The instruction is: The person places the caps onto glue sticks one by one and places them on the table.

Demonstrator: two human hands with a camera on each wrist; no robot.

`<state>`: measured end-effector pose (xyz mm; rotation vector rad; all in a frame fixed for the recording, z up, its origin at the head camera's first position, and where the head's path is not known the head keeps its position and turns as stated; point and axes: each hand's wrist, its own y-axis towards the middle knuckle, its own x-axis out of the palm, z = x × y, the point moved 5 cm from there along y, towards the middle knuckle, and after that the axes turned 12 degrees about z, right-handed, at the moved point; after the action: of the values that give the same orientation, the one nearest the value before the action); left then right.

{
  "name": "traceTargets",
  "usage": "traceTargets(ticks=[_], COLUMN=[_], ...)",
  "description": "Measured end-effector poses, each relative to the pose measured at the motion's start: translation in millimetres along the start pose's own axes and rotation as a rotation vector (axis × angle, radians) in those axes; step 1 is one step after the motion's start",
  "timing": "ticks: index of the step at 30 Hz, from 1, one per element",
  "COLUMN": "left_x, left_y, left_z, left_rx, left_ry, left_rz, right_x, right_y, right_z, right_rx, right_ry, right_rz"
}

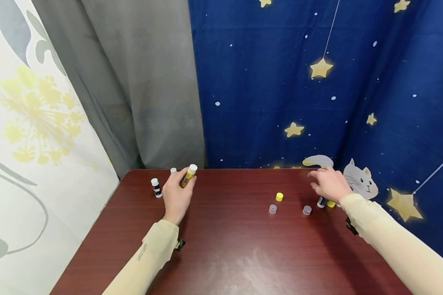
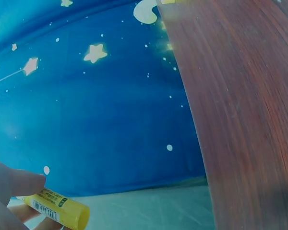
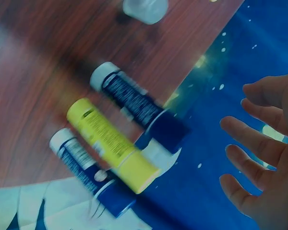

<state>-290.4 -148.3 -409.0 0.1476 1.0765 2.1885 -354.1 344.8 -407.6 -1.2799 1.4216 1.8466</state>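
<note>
Clearly, left hand pinches yellow tube near table's far edge; right hand hovers by far-right corner, fingers loosely apart.

Left arm: you extend it forward, angled inward.
Left hand: your thumb and fingers grip.
Right arm: you extend it likewise.
Right hand: your fingers spread, slightly bent.

A star-printed curtain and flower-printed backdrop suggest a home room.
</note>
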Motion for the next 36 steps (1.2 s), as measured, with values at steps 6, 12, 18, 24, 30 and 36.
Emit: traceTargets(ticks=[6, 12, 18, 24, 30, 36], left_x=[0.0, -1.0, -3.1, -4.3, -6.5, -9.5], left_y=[-3.0, -6.4, -7.5, -9.5, -11.4, -11.6], left_z=[8.2, 12.4, 19.6, 21.7, 23.9, 23.3], left_rx=[0.005, 0.009, 0.031, 0.043, 0.071, 0.083], left_ry=[-0.021, -0.042, -0.053, -0.052, -0.068, -0.065], left_rz=[-0.028, -0.043, -0.044, -0.039, -0.042, -0.039], right_x=[14.7, 31.4, 43.1, 58.2, 72.1, 82.8], right_y=[17.1, 26.8, 31.4, 32.2, 29.5, 28.1], right_z=[-16.5, -30.1, -43.9, -55.8, -65.7, -70.1], right_rx=[0.007, 0.036, 0.012, -0.011, -0.047, -0.064], right_ry=[0.015, 0.038, 0.041, 0.051, 0.061, 0.080], right_rz=[-0.027, -0.072, -0.097, -0.125, -0.143, -0.155])
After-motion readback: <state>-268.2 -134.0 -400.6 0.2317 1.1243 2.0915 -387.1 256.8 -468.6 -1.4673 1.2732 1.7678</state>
